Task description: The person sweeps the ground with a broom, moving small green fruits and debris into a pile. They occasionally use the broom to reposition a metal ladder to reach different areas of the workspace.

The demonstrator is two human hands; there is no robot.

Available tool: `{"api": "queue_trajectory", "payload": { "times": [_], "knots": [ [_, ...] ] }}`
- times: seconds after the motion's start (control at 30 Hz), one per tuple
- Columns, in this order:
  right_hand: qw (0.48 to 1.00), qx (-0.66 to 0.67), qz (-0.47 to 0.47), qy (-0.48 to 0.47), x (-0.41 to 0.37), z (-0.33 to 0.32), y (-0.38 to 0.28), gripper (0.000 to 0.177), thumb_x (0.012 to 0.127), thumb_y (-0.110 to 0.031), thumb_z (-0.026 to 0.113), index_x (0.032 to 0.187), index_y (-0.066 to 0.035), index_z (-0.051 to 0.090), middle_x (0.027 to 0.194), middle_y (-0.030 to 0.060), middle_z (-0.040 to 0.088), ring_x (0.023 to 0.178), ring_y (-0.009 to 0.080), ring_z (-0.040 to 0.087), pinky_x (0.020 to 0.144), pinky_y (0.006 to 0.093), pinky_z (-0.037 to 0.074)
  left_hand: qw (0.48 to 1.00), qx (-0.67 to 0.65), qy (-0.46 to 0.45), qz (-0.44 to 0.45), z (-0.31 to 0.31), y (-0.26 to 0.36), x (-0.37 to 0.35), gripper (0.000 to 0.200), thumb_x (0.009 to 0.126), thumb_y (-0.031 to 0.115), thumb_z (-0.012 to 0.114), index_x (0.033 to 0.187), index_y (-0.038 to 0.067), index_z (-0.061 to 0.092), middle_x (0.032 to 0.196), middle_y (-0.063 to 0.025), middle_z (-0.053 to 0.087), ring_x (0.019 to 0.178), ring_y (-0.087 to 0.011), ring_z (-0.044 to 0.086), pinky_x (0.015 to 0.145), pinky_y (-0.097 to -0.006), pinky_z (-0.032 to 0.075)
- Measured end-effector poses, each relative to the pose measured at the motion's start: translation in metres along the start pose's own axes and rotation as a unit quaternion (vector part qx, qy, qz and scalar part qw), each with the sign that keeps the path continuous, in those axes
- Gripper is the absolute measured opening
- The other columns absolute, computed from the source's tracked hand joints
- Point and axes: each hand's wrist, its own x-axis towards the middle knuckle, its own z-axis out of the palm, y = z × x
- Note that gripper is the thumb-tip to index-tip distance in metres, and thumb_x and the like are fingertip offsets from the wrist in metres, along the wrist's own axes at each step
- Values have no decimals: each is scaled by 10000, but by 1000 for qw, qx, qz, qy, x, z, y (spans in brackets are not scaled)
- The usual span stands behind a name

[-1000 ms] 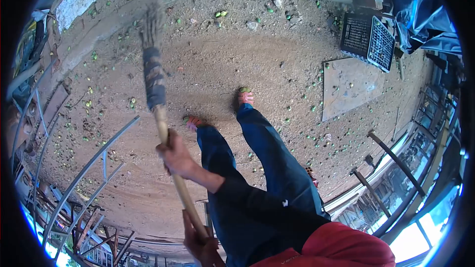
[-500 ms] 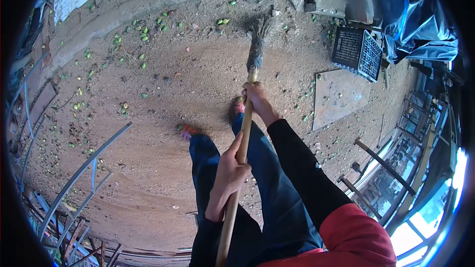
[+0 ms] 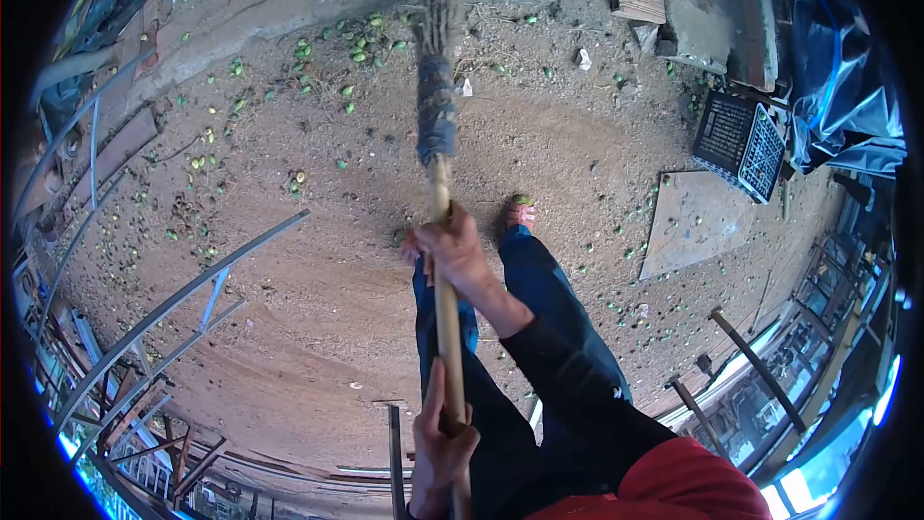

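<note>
A long wooden-handled broom (image 3: 448, 313) runs up the middle of the head view, its bristle head wrapped in dark material and blurred at the tips. My right hand (image 3: 454, 248) is closed round the upper part of the handle, just below the wrapping. Lower down, my left hand (image 3: 444, 443) grips the handle near the bottom of the view. The bristles are over the dirt ground (image 3: 318, 279), close to a cluster of green fruits (image 3: 360, 50) on their left.
A black crate (image 3: 739, 143) stands at the right beside a flat board (image 3: 701, 221). Dark plastic sheeting (image 3: 847, 87) hangs at the upper right. Bricks (image 3: 637, 0) lie at the top. A curved metal frame (image 3: 183, 303) stands at the left, and a raised concrete edge (image 3: 231, 48) crosses the upper left.
The broom head has moved left and farther up in the view, appearing raised or swung. Both hands have shifted with the handle, my left hand lower in view. The surroundings have shifted rightward.
</note>
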Motion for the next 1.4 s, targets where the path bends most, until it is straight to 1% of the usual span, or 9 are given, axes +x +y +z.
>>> {"api": "queue_trajectory", "payload": {
  "times": [0.17, 0.33, 0.57, 0.7, 0.8, 0.97, 1.03, 1.17, 1.4],
  "knots": [
    [980, -56, 12, 191, 84, -102, -8, 83, 863, -106, 567, 882, -39, 523, 604, 36, 531, 381, 166, 491, 342, 339, 440, 967, 84, -198, 139, 22, 18, 107, 963, 723, -58, 549, 1586, 87, 147, 797, -209, 584, 680, -283, 621, 650, -375, 505],
    [974, -151, 13, 168, 188, -74, 31, 116, 857, -136, 577, 808, -49, 517, 580, 53, 523, 403, 201, 526, 353, 355, 464, 938, 209, -125, 246, -21, -8, 190, 925, 714, -41, 559, 1561, 73, 204, 786, -264, 632, 663, -413, 651, 632, -472, 517],
    [961, -234, 128, -73, 97, 161, 101, 473, 901, -75, 561, 1290, 61, 328, 1002, 182, 535, 572, 219, 619, 402, 327, 543, 994, -10, 58, 96, -140, -64, 70, 923, 697, -135, 493, 1567, 65, 258, 800, -79, 582, 615, -84, 521, 529, -230, 444],
    [951, -253, 49, -173, 11, 230, 108, 291, 890, -90, 535, 1081, 119, 468, 882, 243, 616, 638, 273, 668, 512, 364, 551, 980, -46, 190, 35, -142, -55, 0, 957, 639, -86, 532, 1552, 7, 261, 707, -57, 554, 508, -103, 516, 470, -220, 420],
    [976, -170, 27, -136, -27, 214, 106, 279, 840, -123, 577, 1038, 51, 485, 718, 195, 615, 589, 288, 665, 481, 417, 528, 982, -30, 185, 21, -140, -46, -37, 943, 634, -69, 534, 1536, -40, 258, 678, -46, 532, 499, -98, 507, 466, -223, 416],
    [996, 28, 69, 41, -32, 56, 89, 368, 896, -356, 687, 1061, -140, 440, 717, 17, 534, 470, 146, 546, 367, 316, 478, 993, 38, -107, 36, -118, -34, -19, 929, 710, -48, 558, 1571, 55, 225, 667, -28, 506, 556, -125, 507, 521, -282, 411],
    [986, -73, 15, 152, 7, -20, 98, 177, 862, -129, 594, 962, -112, 450, 660, 33, 511, 429, 154, 513, 313, 319, 417, 980, 47, -178, 79, -86, -39, 23, 927, 718, -61, 558, 1572, 58, 218, 687, -44, 508, 560, -161, 514, 526, -303, 417],
    [948, -217, 83, 217, 87, -77, 122, 121, 820, -113, 601, 897, -104, 509, 619, 33, 516, 445, 172, 523, 353, 342, 447, 979, -25, -192, 72, -47, -41, 82, 938, 714, -94, 550, 1574, 50, 202, 738, -54, 519, 552, -163, 516, 508, -301, 414],
    [961, -274, 12, 22, 58, 101, 91, 320, 832, -99, 590, 1084, 77, 499, 706, 145, 602, 548, 234, 639, 420, 358, 514, 960, -273, -60, 22, -88, -42, 30, 1035, 605, -172, 512, 1573, 56, 225, 776, -47, 523, 522, -87, 493, 475, -225, 466]
  ]
}}
